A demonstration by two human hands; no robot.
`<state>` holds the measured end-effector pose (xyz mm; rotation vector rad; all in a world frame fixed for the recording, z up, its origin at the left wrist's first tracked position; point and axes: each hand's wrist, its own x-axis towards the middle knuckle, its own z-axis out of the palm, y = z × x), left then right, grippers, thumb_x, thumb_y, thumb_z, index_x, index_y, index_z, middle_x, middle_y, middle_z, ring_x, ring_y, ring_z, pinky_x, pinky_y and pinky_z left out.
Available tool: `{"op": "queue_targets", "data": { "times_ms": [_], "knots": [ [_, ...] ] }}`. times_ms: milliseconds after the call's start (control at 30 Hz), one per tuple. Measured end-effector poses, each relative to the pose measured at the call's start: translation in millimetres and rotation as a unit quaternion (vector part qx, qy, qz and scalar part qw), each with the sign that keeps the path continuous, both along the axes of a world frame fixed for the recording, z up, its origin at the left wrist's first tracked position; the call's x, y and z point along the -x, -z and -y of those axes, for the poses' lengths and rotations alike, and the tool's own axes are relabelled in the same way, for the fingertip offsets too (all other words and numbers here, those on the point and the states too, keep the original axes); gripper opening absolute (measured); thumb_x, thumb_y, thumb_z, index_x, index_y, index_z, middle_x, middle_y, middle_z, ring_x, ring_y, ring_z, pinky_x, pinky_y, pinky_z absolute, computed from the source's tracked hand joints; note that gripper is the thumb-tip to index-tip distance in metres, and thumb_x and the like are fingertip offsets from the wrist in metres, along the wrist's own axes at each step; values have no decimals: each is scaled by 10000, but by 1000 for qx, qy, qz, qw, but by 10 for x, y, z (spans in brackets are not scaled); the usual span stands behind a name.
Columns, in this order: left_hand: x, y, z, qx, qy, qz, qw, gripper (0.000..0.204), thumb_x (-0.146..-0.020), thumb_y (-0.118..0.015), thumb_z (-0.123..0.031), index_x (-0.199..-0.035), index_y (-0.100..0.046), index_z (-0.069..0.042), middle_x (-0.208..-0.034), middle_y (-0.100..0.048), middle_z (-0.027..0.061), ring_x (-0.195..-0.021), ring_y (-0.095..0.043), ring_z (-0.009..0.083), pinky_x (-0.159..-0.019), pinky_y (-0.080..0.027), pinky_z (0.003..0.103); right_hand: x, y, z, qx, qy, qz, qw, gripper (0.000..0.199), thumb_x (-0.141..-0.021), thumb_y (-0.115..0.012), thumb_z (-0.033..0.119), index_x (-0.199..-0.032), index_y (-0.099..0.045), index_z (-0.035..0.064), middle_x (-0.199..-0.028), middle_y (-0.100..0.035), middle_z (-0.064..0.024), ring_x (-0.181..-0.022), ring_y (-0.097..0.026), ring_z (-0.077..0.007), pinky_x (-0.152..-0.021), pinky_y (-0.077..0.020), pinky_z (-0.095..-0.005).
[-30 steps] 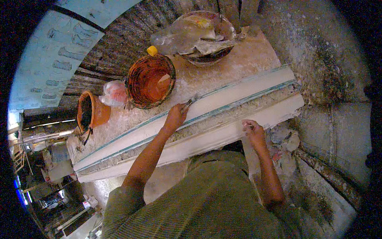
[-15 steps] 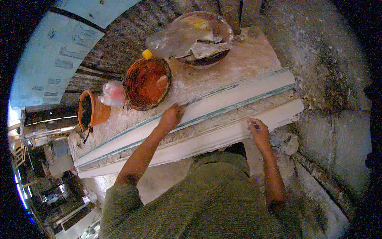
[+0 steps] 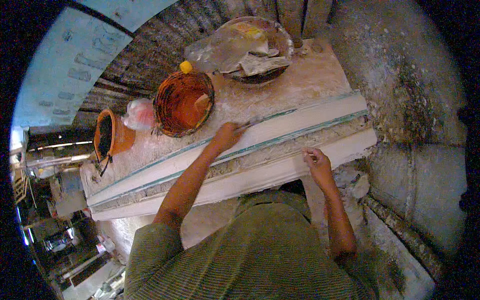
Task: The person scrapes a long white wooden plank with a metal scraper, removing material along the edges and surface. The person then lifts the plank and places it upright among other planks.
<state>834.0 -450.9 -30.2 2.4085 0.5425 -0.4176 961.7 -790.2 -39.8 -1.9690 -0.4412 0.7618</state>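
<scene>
A long white plaster-like moulding (image 3: 300,120) with green stripes and a rough grey channel lies slantwise across the table. My left hand (image 3: 229,135) is closed round a thin, dark tool (image 3: 246,125), perhaps a small brush or blade; its kind is too blurred to tell. The tool's tip meets the green line along the moulding's far edge. Above the moulding's near white strip, my right hand (image 3: 319,164) has its fingers curled and pinched together. What they hold, if anything, is too small to make out.
Beyond the moulding, a dusty table (image 3: 320,75) bears a woven basket (image 3: 184,105) with an orange inside, an orange bucket (image 3: 122,137) and a red-and-clear plastic bag (image 3: 139,114). A wide basin (image 3: 286,42) holds a clear bottle with a yellow cap (image 3: 186,67) and scraps.
My left hand has slid rightward along the moulding's far green line with the tool. My right hand stays near the front strip, shifted slightly left. The whole view has shifted a little.
</scene>
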Motion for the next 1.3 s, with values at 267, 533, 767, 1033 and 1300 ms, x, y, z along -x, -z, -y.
{"op": "queue_targets", "data": {
  "times_ms": [267, 533, 767, 1033, 1300],
  "knots": [
    [119, -7, 188, 76, -131, 81, 985, 296, -926, -574, -272, -982, -696, -7, -822, -670, 231, -727, -643, 303, -726, -504, 423, 7, 168, 311, 25, 21, 27, 999, 271, -906, -629, 204, -1114, -646, 32, -1021, -674, -78, -858, -625, -155, -807, -502, -316],
    [-2320, 703, 1446, 12, -31, 100, 994, 285, -848, -598, -235, -915, -646, 38, -896, -639, 274, -858, -627, 426, -759, -510, 517, -263, -47, 375, 20, 1, 28, 999, 247, -914, -613, 203, -1104, -653, 50, -1065, -662, -109, -935, -628, -210, -846, -498, -333],
    [-890, 102, 856, -72, -38, -7, 997, 251, -918, -545, -230, -996, -660, -21, -882, -614, 266, -823, -608, 427, -739, -493, 498, -763, 150, 763, 24, 35, 42, 998, 230, -924, -584, 169, -1101, -644, 36, -1009, -673, -93, -890, -633, -198, -798, -501, -321],
    [-1801, 410, 1508, -78, -4, 159, 984, 177, -856, -544, -129, -932, -616, 13, -937, -602, 254, -822, -617, 428, -756, -516, 494, -1326, 165, 797, 21, 29, 19, 999, 250, -919, -583, 160, -1122, -631, 24, -859, -642, -35, -733, -569, -114, -680, -481, -267],
    [-1399, 153, 1254, -85, 1, 125, 988, 263, -928, -524, -230, -1036, -636, -19, -937, -608, 238, -835, -608, 424, -756, -507, 501, -1413, 227, 921, -8, 36, -1, 999, 256, -912, -597, 144, -1133, -633, 20, -921, -658, -49, -772, -599, -119, -720, -496, -274]
  ]
}}
